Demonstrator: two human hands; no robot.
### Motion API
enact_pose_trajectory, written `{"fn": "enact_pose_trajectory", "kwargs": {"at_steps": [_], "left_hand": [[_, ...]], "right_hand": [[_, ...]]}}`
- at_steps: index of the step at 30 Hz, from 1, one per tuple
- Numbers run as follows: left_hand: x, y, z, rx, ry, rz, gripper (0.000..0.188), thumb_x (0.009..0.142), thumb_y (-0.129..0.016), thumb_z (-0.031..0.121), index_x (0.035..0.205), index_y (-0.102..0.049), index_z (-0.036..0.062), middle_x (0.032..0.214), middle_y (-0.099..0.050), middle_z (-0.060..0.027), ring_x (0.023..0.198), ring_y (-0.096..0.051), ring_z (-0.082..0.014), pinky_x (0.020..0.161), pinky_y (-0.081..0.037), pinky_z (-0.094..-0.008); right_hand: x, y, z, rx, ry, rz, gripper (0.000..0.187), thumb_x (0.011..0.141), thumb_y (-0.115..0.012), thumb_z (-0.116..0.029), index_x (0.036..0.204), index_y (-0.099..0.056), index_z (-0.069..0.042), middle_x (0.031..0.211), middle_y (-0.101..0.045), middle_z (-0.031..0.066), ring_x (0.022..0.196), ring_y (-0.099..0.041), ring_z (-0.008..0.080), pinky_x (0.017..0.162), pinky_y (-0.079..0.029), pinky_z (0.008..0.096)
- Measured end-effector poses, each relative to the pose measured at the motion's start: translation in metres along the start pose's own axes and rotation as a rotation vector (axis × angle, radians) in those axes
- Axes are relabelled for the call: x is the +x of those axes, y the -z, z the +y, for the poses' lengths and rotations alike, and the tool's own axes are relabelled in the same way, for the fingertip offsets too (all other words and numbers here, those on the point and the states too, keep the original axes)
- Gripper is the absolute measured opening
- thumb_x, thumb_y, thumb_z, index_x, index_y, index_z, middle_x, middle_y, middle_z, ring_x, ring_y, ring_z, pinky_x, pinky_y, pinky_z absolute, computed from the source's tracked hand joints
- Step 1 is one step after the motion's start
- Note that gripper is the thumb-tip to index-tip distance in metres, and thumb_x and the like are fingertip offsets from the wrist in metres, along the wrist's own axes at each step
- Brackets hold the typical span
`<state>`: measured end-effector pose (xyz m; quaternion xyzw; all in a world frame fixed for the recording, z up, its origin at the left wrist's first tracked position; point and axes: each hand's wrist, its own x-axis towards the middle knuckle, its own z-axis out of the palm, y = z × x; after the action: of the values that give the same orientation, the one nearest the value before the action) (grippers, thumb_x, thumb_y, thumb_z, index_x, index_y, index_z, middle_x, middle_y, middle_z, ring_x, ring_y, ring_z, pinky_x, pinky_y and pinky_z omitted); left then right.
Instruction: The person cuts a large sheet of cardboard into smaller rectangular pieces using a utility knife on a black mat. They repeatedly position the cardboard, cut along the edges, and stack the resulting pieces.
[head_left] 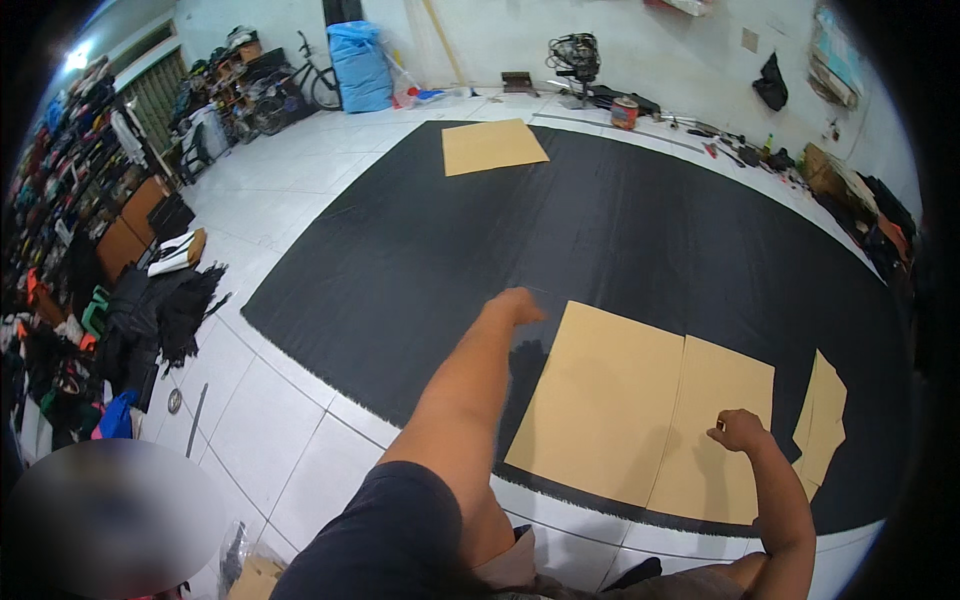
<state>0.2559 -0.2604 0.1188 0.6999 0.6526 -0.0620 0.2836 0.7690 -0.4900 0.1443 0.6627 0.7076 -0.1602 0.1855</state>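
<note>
Black cloth (pixel 400 230) is spread wide over the floor. My left hand (pixel 517 305) reaches out above it, beside the upper left corner of a large tan paper sheet (pixel 600 400). Its fingers point to the right, but they are too small and blurred to tell whether they grip anything. Over a second tan sheet (pixel 725 385), edge to edge with the first, is my right hand (pixel 742 430). Those fingers are curled closed, with a small dark spot at their tips that I cannot make out. Narrower cut paper pieces (pixel 822 420) lie at the right.
Another tan sheet (pixel 490 147) lies at the cloth's far edge. Beyond stand a blue sack (pixel 360 68), a bicycle (pixel 318 85), a dark machine (pixel 575 62) and a can (pixel 624 112). Piled fabric (pixel 150 310) and a metal strip (pixel 197 420) are on the white tiles at left.
</note>
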Motion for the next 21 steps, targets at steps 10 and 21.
{"fn": "enact_pose_trajectory", "kwargs": {"at_steps": [10, 21], "left_hand": [[-0.021, 0.015, 0.003, -0.117, 0.004, -0.008, 0.069, 0.082, -0.073, 0.048, 0.128, -0.064, -0.0024, 0.129, -0.065, -0.0217, 0.119, -0.062, -0.0346, 0.100, -0.049, -0.0440], [-0.039, 0.015, 0.034, -0.120, 0.075, 0.004, 0.051, 0.087, -0.072, 0.036, 0.121, -0.068, -0.0015, 0.115, -0.071, -0.0204, 0.109, -0.067, -0.0321, 0.095, -0.051, -0.0431]], "right_hand": [[0.011, -0.004, 0.002, -0.012, 0.019, -0.007, 0.041, 0.089, -0.065, -0.044, 0.104, -0.070, -0.006, 0.104, -0.072, 0.0167, 0.103, -0.067, 0.0354, 0.088, -0.053, 0.0478], [-0.004, 0.000, 0.001, -0.001, -0.038, -0.035, 0.039, 0.091, -0.063, -0.044, 0.104, -0.071, -0.008, 0.106, -0.072, 0.0142, 0.105, -0.067, 0.0326, 0.090, -0.053, 0.0469]]}}
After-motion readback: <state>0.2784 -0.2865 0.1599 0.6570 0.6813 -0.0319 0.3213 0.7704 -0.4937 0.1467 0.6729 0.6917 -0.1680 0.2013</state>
